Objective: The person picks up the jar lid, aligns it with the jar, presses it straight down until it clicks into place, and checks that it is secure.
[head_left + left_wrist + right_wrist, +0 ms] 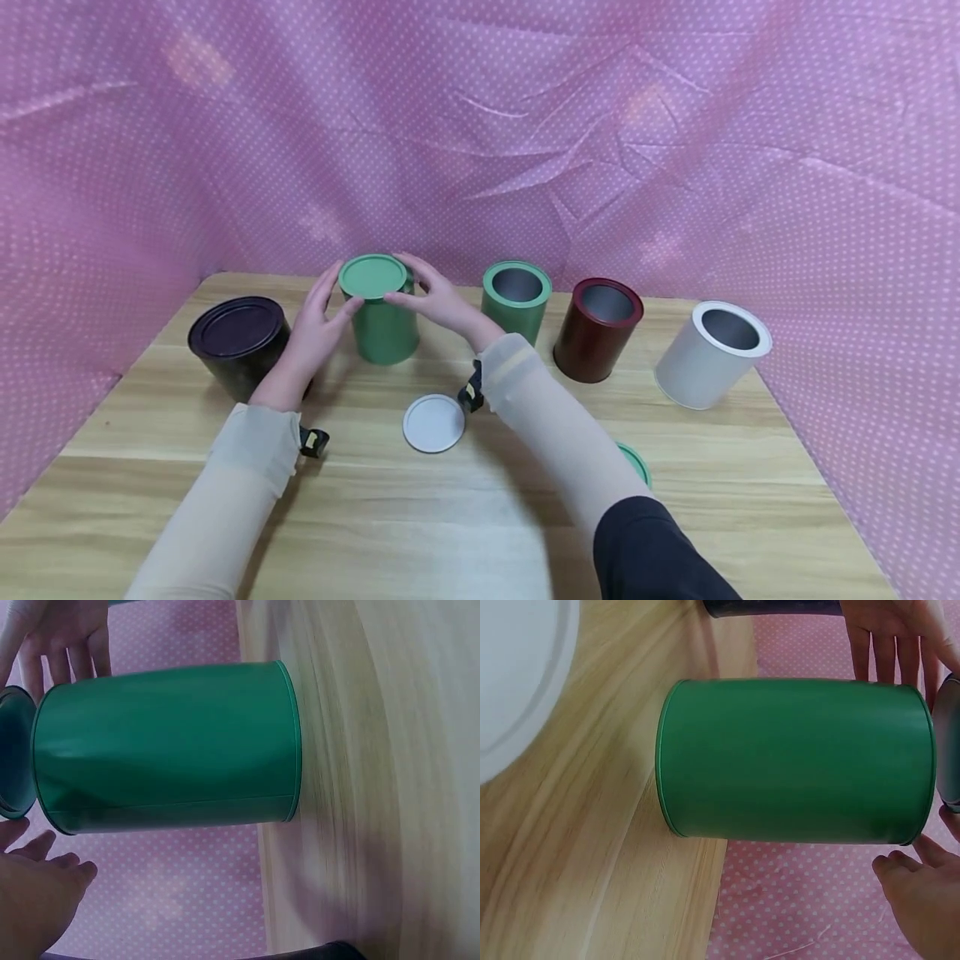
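Note:
A green lid (372, 276) is held by its edge between both hands, over a tall green can (386, 333) standing at the back left. The wrist views show the lid (15, 754) slightly apart from the can's top rim. My left hand (311, 336) has thumb and fingers spread round the lid's left side. From the right, my right hand (448, 305) holds the opposite edge with its thumb in front and fingers behind. The can's side (799, 761) is upright, its base on the table.
A black can (242, 337) with a lid on stands left. Open cans stand to the right: green (516, 315), dark red (596, 342) and white (705, 367). A white lid (434, 423) lies mid-table (405, 533); another green lid (637, 463) is partly behind the right forearm. Pink dotted cloth (480, 125) hangs behind.

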Demonstrator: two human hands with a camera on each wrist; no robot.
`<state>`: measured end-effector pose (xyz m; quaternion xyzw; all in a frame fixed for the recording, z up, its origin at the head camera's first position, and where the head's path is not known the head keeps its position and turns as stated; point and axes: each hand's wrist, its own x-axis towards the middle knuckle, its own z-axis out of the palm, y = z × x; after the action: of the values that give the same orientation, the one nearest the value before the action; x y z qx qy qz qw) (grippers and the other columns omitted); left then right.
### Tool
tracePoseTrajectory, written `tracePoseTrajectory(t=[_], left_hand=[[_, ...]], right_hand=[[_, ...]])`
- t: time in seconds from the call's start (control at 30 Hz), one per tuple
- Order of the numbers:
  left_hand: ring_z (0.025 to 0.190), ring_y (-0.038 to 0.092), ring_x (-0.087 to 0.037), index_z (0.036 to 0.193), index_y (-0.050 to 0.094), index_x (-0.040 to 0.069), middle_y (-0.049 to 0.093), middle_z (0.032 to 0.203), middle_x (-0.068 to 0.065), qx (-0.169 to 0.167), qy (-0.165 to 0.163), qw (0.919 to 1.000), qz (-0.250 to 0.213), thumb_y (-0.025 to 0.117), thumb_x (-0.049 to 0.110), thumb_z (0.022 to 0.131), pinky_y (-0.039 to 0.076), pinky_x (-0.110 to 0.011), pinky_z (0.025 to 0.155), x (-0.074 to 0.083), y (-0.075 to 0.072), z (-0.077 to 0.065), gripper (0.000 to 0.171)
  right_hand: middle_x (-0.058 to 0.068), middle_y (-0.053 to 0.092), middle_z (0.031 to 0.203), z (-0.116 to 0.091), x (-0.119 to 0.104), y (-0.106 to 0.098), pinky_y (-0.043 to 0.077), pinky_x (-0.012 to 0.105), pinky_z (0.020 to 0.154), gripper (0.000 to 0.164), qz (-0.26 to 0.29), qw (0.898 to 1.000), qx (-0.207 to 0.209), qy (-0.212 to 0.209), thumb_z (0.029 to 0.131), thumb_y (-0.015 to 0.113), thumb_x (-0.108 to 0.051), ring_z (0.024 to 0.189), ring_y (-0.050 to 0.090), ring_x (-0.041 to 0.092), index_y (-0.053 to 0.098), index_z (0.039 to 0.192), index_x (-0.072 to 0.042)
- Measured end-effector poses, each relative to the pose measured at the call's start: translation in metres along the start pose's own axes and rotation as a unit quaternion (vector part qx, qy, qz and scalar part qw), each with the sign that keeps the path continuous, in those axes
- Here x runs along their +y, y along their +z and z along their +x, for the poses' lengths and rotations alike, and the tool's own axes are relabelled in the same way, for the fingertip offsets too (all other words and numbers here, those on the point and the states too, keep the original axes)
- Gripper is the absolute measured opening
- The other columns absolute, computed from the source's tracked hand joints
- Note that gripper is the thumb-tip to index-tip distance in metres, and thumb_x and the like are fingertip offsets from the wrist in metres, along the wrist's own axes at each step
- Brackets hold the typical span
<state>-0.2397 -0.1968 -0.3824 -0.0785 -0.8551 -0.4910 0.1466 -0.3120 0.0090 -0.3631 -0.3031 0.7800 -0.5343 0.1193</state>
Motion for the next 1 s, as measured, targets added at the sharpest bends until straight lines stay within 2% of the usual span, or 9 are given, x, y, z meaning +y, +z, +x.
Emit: tracePoseTrajectory(t=[0.13, 0.27, 0.43, 0.63, 0.83, 1.0], left_hand=[[0.149, 0.01, -0.034, 0.156, 0.017, 0.017, 0.009, 0.163, -0.013, -0.008, -0.008, 0.9999, -0.009, 0.053, 0.039, 0.098, 0.014, -0.054, 0.12, -0.004, 0.002, 0.005, 0.071], [0.149, 0.01, -0.035, 0.156, 0.016, 0.015, 0.009, 0.162, -0.016, -0.021, -0.006, 0.9996, -0.015, 0.053, 0.037, 0.099, 0.014, -0.055, 0.12, -0.007, 0.005, 0.009, 0.071], [0.149, 0.008, -0.037, 0.156, 0.017, 0.01, 0.007, 0.162, -0.019, -0.034, 0.006, 0.9991, -0.023, 0.053, 0.03, 0.1, 0.015, -0.059, 0.118, -0.007, 0.002, 0.014, 0.069], [0.149, 0.005, -0.037, 0.156, 0.013, 0.012, -0.001, 0.163, -0.015, -0.052, -0.009, 0.9984, -0.022, 0.052, 0.032, 0.1, 0.013, -0.058, 0.119, -0.007, -0.004, 0.018, 0.071], [0.146, 0.014, -0.042, 0.155, 0.013, 0.005, 0.005, 0.161, -0.02, -0.061, -0.02, 0.9965, -0.054, 0.053, 0.024, 0.1, 0.016, -0.056, 0.119, -0.012, -0.001, 0.013, 0.07], [0.146, 0.014, -0.043, 0.155, 0.011, 0.003, 0.005, 0.16, -0.022, -0.066, -0.021, 0.9955, -0.066, 0.051, 0.024, 0.101, 0.017, -0.056, 0.118, -0.015, 0.001, 0.009, 0.07]], right_hand=[[-0.005, 0.021, 0.161, 0.003, 0.004, -0.002, 0.022, 0.041, 0.12, 0.071, 0.005, 1.0, 0.0, 0.013, 0.092, 0.066, -0.034, 0.149, 0.02, 0.018, 0.029, 0.153, -0.027], [-0.007, 0.018, 0.162, 0.004, 0.008, -0.003, 0.021, 0.036, 0.121, 0.072, 0.004, 1.0, 0.004, 0.019, 0.092, 0.066, -0.032, 0.149, 0.017, 0.015, 0.028, 0.153, -0.027], [-0.007, 0.02, 0.161, 0.009, 0.009, -0.005, 0.024, 0.041, 0.12, 0.071, 0.003, 1.0, 0.003, 0.016, 0.093, 0.066, -0.031, 0.148, 0.021, 0.02, 0.028, 0.153, -0.025], [-0.002, 0.029, 0.158, 0.012, 0.008, -0.004, 0.03, 0.046, 0.116, 0.071, 0.004, 0.999, 0.008, 0.032, 0.092, 0.066, -0.034, 0.145, 0.028, 0.029, 0.03, 0.153, -0.027], [0.0, 0.028, 0.159, 0.008, 0.013, 0.0, 0.032, 0.05, 0.114, 0.074, 0.005, 0.998, 0.001, 0.06, 0.09, 0.067, -0.04, 0.144, 0.03, 0.03, 0.029, 0.153, -0.03], [0.001, 0.028, 0.159, 0.005, 0.017, 0.002, 0.032, 0.051, 0.114, 0.073, 0.02, 0.999, -0.005, 0.05, 0.091, 0.067, -0.038, 0.145, 0.028, 0.029, 0.029, 0.153, -0.028]])
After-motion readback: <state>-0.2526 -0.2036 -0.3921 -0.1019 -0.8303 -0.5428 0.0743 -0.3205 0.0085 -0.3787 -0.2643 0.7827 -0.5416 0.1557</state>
